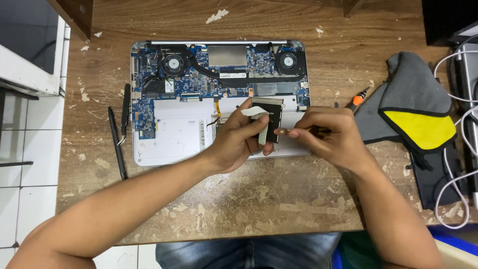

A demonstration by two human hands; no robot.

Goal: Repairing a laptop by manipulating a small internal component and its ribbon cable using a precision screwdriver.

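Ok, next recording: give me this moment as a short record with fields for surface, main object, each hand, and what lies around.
surface: worn wooden table
main object: opened laptop, circuit board and two fans exposed
left hand: holds a dark flat component with a pale ribbon cable, lifted above the laptop
right hand: grips a small screwdriver, tip at the component
left of laptop: black pry tool
right of laptop: orange-handled screwdriver, grey and yellow cloth, white cables

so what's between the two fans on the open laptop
In the head view, a dark heat pipe runs between the left fan and right fan, with a silver metal plate above it.
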